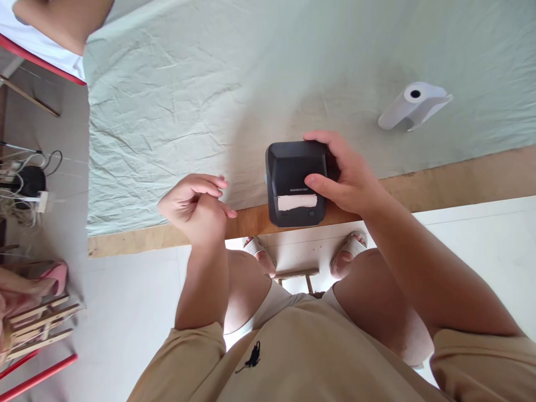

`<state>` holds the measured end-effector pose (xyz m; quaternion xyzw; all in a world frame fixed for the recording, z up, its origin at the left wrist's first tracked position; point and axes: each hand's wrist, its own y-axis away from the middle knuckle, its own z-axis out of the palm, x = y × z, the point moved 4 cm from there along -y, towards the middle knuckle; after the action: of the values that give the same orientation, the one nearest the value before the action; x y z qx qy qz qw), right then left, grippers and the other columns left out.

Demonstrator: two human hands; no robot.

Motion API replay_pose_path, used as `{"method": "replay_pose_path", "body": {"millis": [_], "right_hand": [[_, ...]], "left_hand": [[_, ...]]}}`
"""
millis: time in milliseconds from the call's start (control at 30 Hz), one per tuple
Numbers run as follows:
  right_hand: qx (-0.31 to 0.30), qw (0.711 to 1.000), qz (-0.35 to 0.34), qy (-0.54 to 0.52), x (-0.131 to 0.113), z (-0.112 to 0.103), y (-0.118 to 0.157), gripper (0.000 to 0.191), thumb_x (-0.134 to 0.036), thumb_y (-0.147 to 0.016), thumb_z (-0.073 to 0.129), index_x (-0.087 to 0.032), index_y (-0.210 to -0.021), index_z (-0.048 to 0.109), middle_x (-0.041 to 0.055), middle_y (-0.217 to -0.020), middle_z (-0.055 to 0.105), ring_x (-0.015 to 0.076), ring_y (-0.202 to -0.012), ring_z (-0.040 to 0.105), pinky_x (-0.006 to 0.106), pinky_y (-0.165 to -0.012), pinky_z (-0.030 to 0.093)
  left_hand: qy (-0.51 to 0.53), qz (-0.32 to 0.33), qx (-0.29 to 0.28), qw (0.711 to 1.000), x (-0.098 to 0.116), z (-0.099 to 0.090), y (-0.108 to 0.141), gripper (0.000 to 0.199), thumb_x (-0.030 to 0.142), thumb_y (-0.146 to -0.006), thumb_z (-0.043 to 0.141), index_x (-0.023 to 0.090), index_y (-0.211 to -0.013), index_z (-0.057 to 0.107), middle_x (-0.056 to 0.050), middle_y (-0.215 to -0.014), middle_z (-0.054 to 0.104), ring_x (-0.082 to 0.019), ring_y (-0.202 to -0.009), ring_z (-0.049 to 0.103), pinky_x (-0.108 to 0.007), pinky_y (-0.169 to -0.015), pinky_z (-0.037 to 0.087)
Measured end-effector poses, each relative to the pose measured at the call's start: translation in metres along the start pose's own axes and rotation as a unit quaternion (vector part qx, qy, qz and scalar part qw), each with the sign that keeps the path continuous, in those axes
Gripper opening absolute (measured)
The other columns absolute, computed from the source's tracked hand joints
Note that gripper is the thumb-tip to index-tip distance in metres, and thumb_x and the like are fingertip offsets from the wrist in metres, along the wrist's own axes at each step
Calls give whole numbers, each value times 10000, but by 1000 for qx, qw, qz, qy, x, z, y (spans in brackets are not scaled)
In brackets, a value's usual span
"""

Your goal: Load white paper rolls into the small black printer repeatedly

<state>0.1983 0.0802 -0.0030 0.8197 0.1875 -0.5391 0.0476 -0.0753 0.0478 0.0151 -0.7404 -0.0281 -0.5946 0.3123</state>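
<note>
A black label printer sits near the table's front edge, with a torn-edged strip of white paper showing at its slot. My right hand grips the printer's right side, thumb on the top face and fingers around the far corner. Left of the printer and apart from it, my left hand hovers by the table edge, loosely bent, its fingers apart and nothing visible in them. A white paper roll with a dark core and a loose flap lies farther back on the right.
A wrinkled pale green cloth covers the table, leaving a wooden front edge bare. Another person's arm reaches in at the top left. Tangled cables and a wooden slatted stool are at the left.
</note>
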Motion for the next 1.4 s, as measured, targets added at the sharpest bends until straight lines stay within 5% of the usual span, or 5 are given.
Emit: {"method": "replay_pose_path", "body": {"millis": [100, 333, 700, 833, 1400], "right_hand": [[6, 1000, 2, 10, 2, -1, 0, 633, -552, -959, 746, -319, -1531, 610, 89, -1416, 735, 344, -1225, 741, 594, -1049, 700], [3, 1000, 2, 6, -1, 0, 0, 625, -534, -956, 733, -300, -1524, 618, 90, -1413, 756, 343, -1210, 754, 607, -1049, 702], [4, 1000, 3, 3, 1, -1, 1, 626, -543, -959, 750, -310, -1525, 620, 92, -1420, 744, 344, -1237, 746, 587, -1062, 696], [5, 1000, -5, 13, 1, -1, 1, 624, -549, -968, 740, -314, -1529, 603, 98, -1433, 734, 348, -1246, 740, 603, -1070, 687], [-1, 1000, 4, 5, 0, -1, 0, 615, -555, -970, 738, -325, -1528, 615, 79, -1427, 750, 337, -1237, 749, 581, -1076, 702]], "left_hand": [[66, 40, 96, 992, 0, -3, -2, 201, 60, -742, 626, 225, -630, 653, 40, -722, 750, -43, -462, 632, -171, -369, 383], [24, 1, 20, 1000, -40, -11, -12, 505, 437, -777, 989, 301, -1146, 674, -65, -1764, 515, -407, -1488, 702, -203, -420, 354], [131, 60, 133, 981, -25, -18, -18, 394, 22, -505, 527, 215, -717, 257, 42, -693, 398, -3, -568, 528, -129, -437, 390], [164, 7, 98, 982, -18, -11, -17, 265, 89, -510, 512, 220, -666, 344, 47, -657, 442, -9, -464, 452, -182, -299, 51], [188, 51, 2, 981, -6, 2, -10, 189, 83, -451, 482, 215, -535, 376, 94, -461, 338, -22, -311, 331, -150, -291, 171]]}}
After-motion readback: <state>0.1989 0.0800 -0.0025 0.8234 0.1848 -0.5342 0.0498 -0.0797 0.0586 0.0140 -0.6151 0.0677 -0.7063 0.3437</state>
